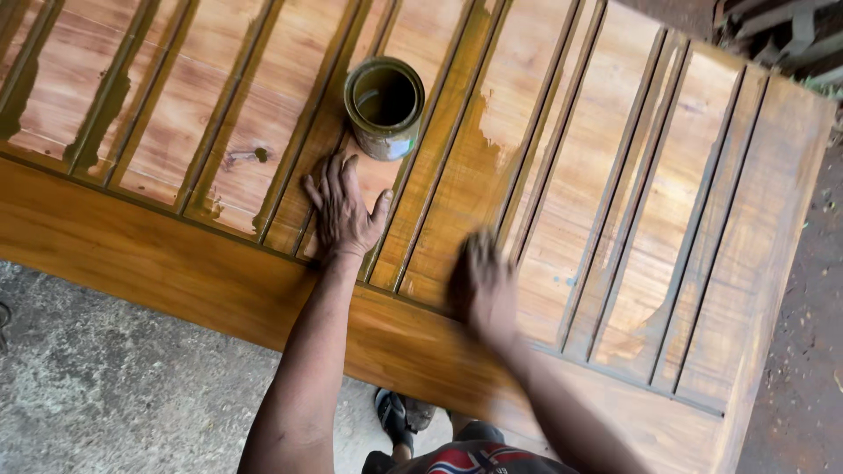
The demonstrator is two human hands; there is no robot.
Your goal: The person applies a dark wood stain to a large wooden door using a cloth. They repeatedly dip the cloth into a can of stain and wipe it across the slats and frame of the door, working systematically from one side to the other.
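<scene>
While the head camera looks straight down, a large slatted wooden panel (pixel 544 175) fills most of the view, its boards glossy amber with darker wet patches along the grooves. The left hand (pixel 341 209) lies flat on the slats near the panel's near rail, palm down, fingers spread apart and thumb out to the right, clamped on nothing. Just beyond its fingertips, a little further away, an open round tin (pixel 384 107) stands upright on the slats, its rim and sides smeared with dark finish; hand and tin are close but not touching. The right hand (pixel 481 290) is to the right and nearer, over the join between the slats and the wide near rail (pixel 158 254). It is blurred, so whether its grip is apart or closed on something cannot be told. Below the panel's near edge lies grey concrete floor (pixel 105 386), and a sandalled foot (pixel 392 417) shows between the forearms.
</scene>
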